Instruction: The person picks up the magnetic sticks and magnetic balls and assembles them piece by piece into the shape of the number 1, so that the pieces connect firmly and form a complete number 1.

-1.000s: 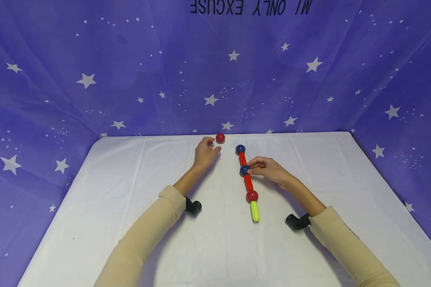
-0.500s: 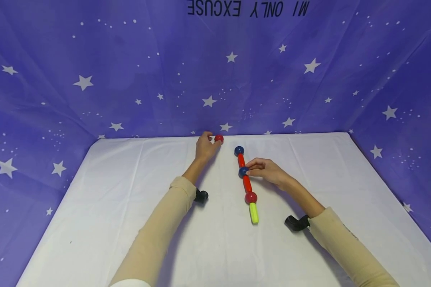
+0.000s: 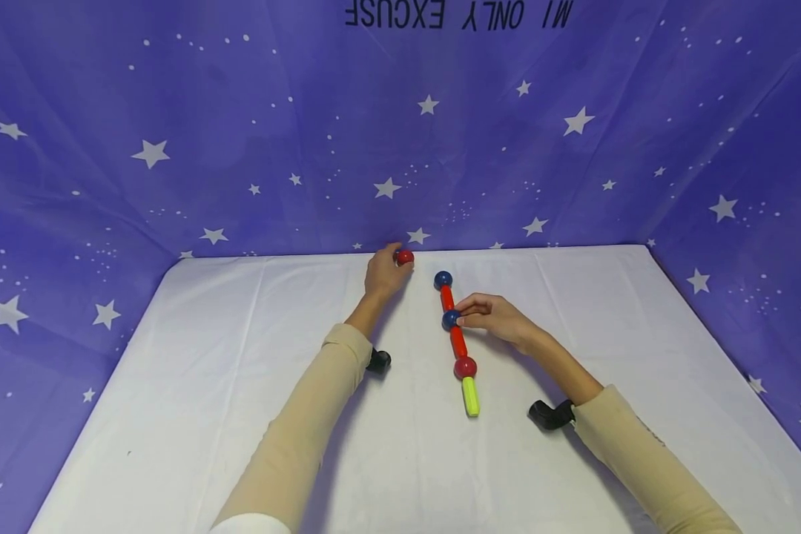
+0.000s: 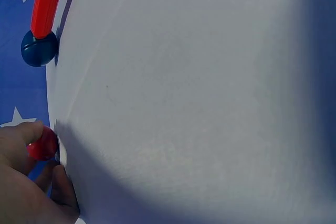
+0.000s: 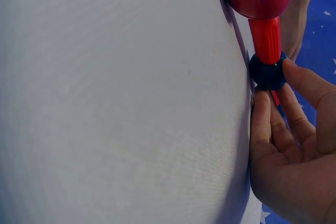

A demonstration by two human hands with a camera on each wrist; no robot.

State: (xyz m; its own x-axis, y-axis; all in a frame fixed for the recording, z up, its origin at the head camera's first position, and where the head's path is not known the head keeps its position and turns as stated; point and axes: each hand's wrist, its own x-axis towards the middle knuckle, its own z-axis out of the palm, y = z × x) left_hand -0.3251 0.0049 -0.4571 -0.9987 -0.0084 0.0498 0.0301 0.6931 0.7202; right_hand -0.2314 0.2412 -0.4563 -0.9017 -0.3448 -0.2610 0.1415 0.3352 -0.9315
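Note:
At the table's far edge my left hand (image 3: 383, 274) holds a loose red ball (image 3: 406, 257) between thumb and fingers; the left wrist view shows the same red ball (image 4: 44, 144) in that grip. A straight chain of balls and rods lies to its right. From far to near it runs: blue ball (image 3: 443, 279), red rod (image 3: 447, 298), second blue ball (image 3: 449, 320), another red rod (image 3: 458, 342), red ball (image 3: 465, 368), yellow-green rod (image 3: 470, 397). My right hand (image 3: 500, 319) pinches the second blue ball from the right side, seen close in the right wrist view.
A white cloth (image 3: 400, 460) covers the table. Purple star-patterned curtains (image 3: 347, 133) rise behind it and along both sides. Black wrist devices (image 3: 551, 415) stick out from under both beige sleeves.
My left hand has moved forward and slightly right to the loose red ball, and its thumb and fingers have come around it. The right hand keeps hold of the chain's second blue ball.

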